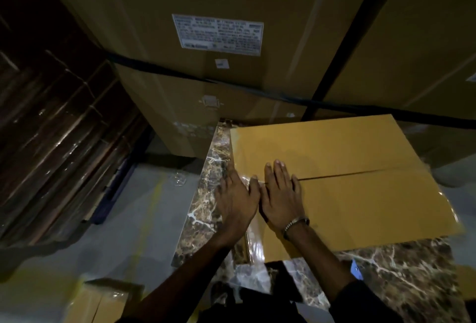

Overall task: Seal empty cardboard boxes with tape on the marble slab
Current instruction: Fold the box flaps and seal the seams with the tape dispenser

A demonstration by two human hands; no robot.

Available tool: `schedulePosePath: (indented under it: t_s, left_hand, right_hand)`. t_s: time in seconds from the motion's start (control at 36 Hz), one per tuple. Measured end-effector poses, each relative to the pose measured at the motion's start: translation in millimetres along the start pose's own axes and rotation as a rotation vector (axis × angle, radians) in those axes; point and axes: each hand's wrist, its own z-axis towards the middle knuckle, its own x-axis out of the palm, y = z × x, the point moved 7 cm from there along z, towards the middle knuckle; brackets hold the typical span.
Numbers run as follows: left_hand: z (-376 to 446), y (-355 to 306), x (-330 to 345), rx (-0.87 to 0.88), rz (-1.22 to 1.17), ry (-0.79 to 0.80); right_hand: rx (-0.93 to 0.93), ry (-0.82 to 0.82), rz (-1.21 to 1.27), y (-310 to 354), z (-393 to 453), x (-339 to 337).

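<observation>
Tall stacked cartons (206,70) bound with a dark strap (231,86) rise just behind the bench, one bearing a white printed label (217,34); a second stack (412,39) stands to the right of them. To the left, dark wrapped wooden panels (59,137) lean on a grey floor (123,209) marked with a faint yellow line. A smaller tan carton (100,302) sits on the floor at the lower left.

The marble bench (401,271) shows only a narrow bare strip along the left of the box and a wider patch in front of it at the right; its far edge lies close against the stacked cartons.

The cardboard box (347,181) lies on the marble bench, flaps closed, with a dark centre seam running left to right and still bare across most of its length. Clear tape (246,180) glints at the seam's left end and down the box's near left side.

The left hand (237,201) lies flat with fingers spread over the box's left edge. The right hand (280,194), a bracelet (295,223) at its wrist, presses flat with straight fingers on the seam just beside it.
</observation>
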Motion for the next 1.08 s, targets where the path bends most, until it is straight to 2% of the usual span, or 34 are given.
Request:
schedulePosePath:
  t_s: [0.06, 0.14, 0.22, 0.28, 0.47, 0.61, 0.67, 0.72, 0.78, 0.83, 0.92, 0.97, 1.08]
  left_hand:
    - [14.7, -3.8, -6.8, 0.001, -0.052, -0.042]
    - [42.7, -23.2, -16.1, 0.109, -0.111, -0.087]
    - [68.7, -38.6, -11.2, 0.163, -0.15, -0.016]
    - [81.6, -38.1, -2.3, 0.117, -0.192, 0.033]
    - [91.8, -14.6, 2.4, -0.053, -0.289, -0.033]
    - [96.4, -8.2, -3.6, -0.185, -0.217, 0.075]
    - [97.7, -13.2, -16.0, -0.123, -0.175, -0.034]
    - [101.9, -28.4, -29.5, 0.047, -0.113, -0.191]
    - [108.6, -48.5, -34.5, 0.183, -0.062, -0.248]
    - [117.1, -64.4, -27.2, 0.254, -0.009, -0.201]
    - [129.2, -69.2, -6.6, 0.252, 0.061, -0.098]
    - [132.0, -69.3, -1.2, 0.279, 0.177, -0.142]
    - [136.8, -69.8, -5.0, 0.232, 0.118, -0.182]
  right_hand:
    - [0.012, -0.016, 0.002, -0.8, -2.0, -0.9]
    - [0.025, -0.038, 0.009, -1.8, -1.9, -4.8]
    - [0.037, -0.031, 0.004, -1.5, -0.6, -4.7]
    - [0.035, -0.028, -0.01, -1.3, 0.0, -2.8]
    - [0.019, -0.005, -0.042, -1.3, 0.4, 2.5]
    - [0.01, 0.009, -0.036, -0.8, -0.2, 1.2]
    - [0.014, 0.003, -0.027, -1.1, -1.2, 1.3]
    - [0.017, -0.005, -0.021, -1.2, -2.9, 1.3]
    - [0.017, -0.002, -0.02, -1.7, -4.7, 1.9]
    - [0.019, -0.004, -0.014, -2.3, -4.9, 0.7]
    - [0.021, -0.005, 0.006, -2.4, -3.0, -0.4]
    - [0.026, -0.003, 0.008, -2.8, -2.0, 0.3]
    - [0.024, 0.014, 0.011, -3.2, -0.8, 3.8]
